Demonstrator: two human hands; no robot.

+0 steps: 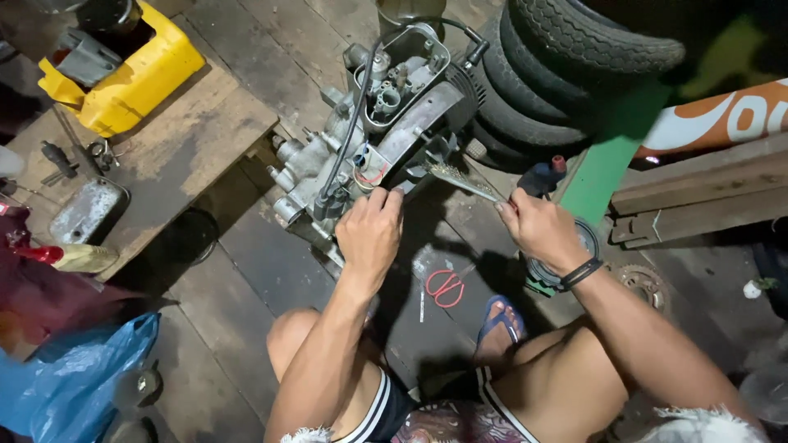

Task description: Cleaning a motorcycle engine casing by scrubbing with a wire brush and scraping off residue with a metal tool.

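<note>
Left hand, centre of the frame: fingers curled and pressed against the lower edge of a grey metal engine, which lies on its side on the dark plank floor just above centre. Right hand, right of centre: fingers closed around the handle of a small wire brush, whose bristled end points left and touches the engine's lower right side. A black band circles the right wrist. A black cable runs down across the engine's open upper housing. Lower centre, between the person's bare knees: red-handled scissors flat on the floor, just left of a foot in a blue sandal. Upper right: stacked tyres just behind the engine, with a green post beside them. Upper left: a yellow plastic container on a raised wooden board, with a grey metal cover below it. Lower left: a blue plastic bag.
</note>
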